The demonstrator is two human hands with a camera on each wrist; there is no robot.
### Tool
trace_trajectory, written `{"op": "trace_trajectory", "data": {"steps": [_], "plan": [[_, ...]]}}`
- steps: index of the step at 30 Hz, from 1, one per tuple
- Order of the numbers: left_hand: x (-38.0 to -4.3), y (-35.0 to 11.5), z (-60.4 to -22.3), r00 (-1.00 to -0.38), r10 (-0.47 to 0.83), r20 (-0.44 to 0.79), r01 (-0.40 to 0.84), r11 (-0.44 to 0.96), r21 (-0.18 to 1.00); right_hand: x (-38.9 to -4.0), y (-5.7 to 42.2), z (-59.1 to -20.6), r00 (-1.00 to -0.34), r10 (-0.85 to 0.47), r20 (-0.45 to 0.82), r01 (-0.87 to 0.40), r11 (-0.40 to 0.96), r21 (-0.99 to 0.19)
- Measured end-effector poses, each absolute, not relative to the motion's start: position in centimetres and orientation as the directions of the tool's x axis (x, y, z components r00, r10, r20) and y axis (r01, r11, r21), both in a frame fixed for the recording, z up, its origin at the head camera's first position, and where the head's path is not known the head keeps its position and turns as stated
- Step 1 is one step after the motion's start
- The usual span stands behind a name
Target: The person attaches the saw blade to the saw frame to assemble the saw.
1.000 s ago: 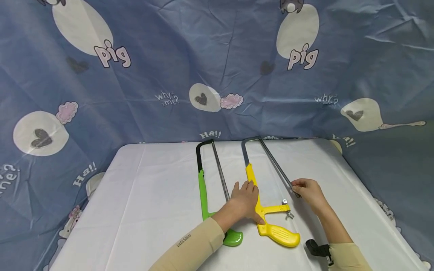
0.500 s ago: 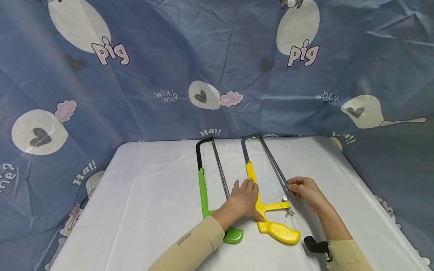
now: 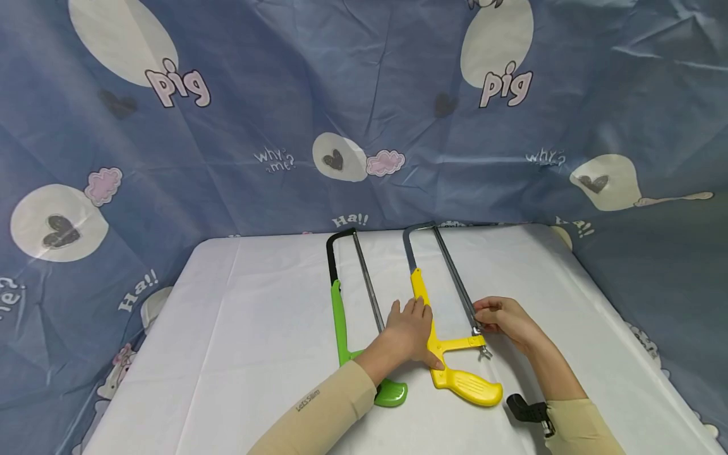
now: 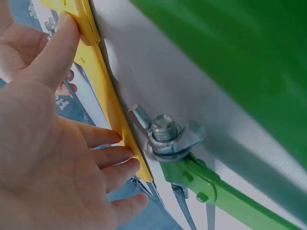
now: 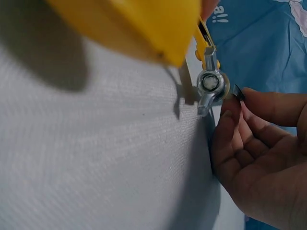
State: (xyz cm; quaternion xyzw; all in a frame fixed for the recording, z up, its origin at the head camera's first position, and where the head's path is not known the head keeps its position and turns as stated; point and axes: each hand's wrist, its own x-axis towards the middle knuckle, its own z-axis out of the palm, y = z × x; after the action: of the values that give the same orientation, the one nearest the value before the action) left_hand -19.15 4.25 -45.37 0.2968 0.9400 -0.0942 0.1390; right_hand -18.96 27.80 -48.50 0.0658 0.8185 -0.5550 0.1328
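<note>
A yellow hacksaw (image 3: 473,387) lies on the white table, its handle toward me. My left hand (image 3: 407,332) rests on its frame, fingers fairly straight; in the left wrist view the thumb lies by the handle and the fingertips touch the yellow frame (image 4: 111,108). My right hand (image 3: 505,319) pinches the near end of the hacksaw blade (image 3: 453,268) between thumb and fingers. The blade's far end meets the frame's far tip. Its near end is right at the metal blade holder, whose wing nut (image 5: 210,82) shows in the right wrist view.
To the left lies a green hacksaw (image 3: 339,322), partly covered by my left forearm; its wing nut (image 4: 165,136) is close beside my left hand. A patterned blue cloth (image 3: 273,114) hangs behind the table. A black device (image 3: 526,409) is on my right wrist.
My right hand has brought the blade's near end leftward, from outside the frame to the blade holder. My left hand stays on the yellow frame. The head view has shifted slightly.
</note>
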Motion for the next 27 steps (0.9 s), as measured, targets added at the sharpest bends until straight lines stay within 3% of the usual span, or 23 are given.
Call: {"op": "trace_trajectory", "data": {"steps": [27], "plan": [[-19.18, 4.35, -45.32, -0.789, 0.521, -0.327, 0.572, 0.817, -0.078, -19.06, 27.75, -49.16, -0.953, -0.055, -0.299, 0.249, 0.425, -0.871]]}}
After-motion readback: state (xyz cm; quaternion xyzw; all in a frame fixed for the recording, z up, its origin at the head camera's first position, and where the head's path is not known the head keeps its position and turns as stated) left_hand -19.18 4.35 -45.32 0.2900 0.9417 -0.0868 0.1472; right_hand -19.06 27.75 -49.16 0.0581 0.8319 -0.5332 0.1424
